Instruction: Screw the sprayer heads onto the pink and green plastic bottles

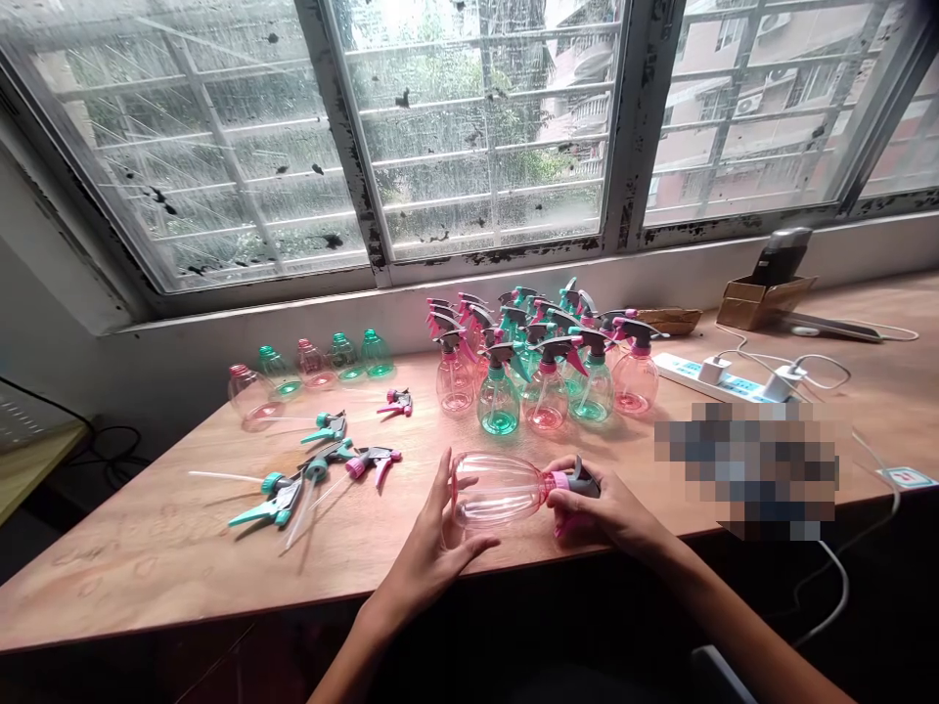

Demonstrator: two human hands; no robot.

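Observation:
A clear pink spray bottle lies on its side near the front edge of the wooden table. My left hand cups its round base, fingers curled round it. My right hand grips the pink collar and grey trigger head at the bottle's neck. Behind the bottle stands a group of several assembled pink and green spray bottles.
Several loose trigger heads with dip tubes lie at the left. Bottles without heads stand along the window sill. A power strip with chargers, a cardboard box and a blurred patch are at the right.

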